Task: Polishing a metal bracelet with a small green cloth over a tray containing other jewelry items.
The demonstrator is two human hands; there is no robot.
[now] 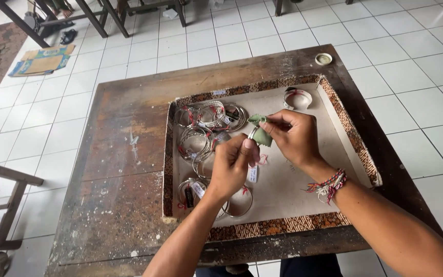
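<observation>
Over the tray (356, 141), the left hand (233, 166) pinches a silver bangle (253, 134) while the right hand (294, 136), just beyond, grips a green cloth (260, 134) against it.

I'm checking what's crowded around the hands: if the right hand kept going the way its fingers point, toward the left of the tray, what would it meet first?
Probably the green cloth already pinched in the right hand, then the cluster of silver bangles in the tray. Depth is unclear, so it might pass above the bangles.
</observation>
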